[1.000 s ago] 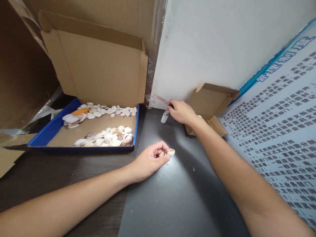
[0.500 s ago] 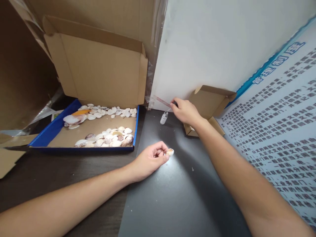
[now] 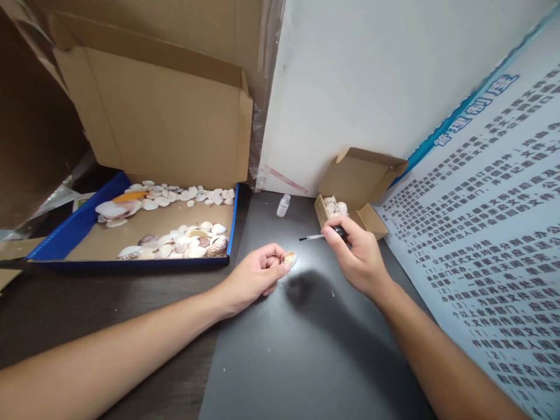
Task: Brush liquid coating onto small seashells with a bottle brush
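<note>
A small whitish-orange seashell (image 3: 290,259) is pinched between the thumb and fingers of my left hand (image 3: 258,271), above the dark grey mat. My right hand (image 3: 356,254) grips a small applicator brush (image 3: 315,237) by its black cap, the thin stem and dark tip pointing left toward the shell. Brush tip and shell are apart. Behind them, a small clear bottle (image 3: 283,205) stands uncapped on the mat (image 3: 262,344).
At left, an open blue-edged cardboard box (image 3: 100,248) holds many sorted shells (image 3: 192,240). A smaller open carton (image 3: 365,178) with white shells (image 3: 335,207) stands behind my right hand. A white panel (image 3: 341,87) and a printed poster (image 3: 485,233) border the back and right.
My right hand has come away from the bottle, toward me and to the right, with the brush now out of the bottle. My left hand has tilted the shell slightly. The view has shifted a little.
</note>
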A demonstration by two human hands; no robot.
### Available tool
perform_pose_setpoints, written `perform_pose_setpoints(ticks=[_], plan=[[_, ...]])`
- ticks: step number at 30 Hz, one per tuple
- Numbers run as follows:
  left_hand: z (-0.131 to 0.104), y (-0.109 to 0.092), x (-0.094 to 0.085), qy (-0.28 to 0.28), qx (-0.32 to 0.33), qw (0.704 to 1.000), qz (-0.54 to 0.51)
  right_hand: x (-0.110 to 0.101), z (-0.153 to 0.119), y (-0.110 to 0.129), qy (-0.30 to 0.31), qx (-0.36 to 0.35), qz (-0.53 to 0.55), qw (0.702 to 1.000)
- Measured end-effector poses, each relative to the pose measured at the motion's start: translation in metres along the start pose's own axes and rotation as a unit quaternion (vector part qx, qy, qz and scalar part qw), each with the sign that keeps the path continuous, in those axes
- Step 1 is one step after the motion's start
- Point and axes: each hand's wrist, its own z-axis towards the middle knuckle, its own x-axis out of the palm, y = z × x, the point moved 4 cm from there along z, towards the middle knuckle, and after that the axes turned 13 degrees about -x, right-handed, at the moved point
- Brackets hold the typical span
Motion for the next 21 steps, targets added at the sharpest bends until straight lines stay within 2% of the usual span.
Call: perform_pose_setpoints(ticks=[2,7,12,21], plan=[[-0.001,0.0,0.001,-0.002,-0.004,1.0,0.009,0.001,-0.017,0.0,-0.034,-0.006,0.005,0.999],[-0.003,-0.001,0.002,-0.007,-0.015,0.998,0.054,0.009,-0.04,0.002,-0.032,-0.044,0.005,0.999],[0.0,0.001,0.001,-0.005,-0.031,0.998,0.047,0.013,-0.045,0.001,-0.048,-0.095,-0.038,0.994],[0.002,0.0,0.001,0.0,-0.04,0.999,0.004,0.019,-0.046,0.005,-0.027,-0.17,-0.055,0.984]])
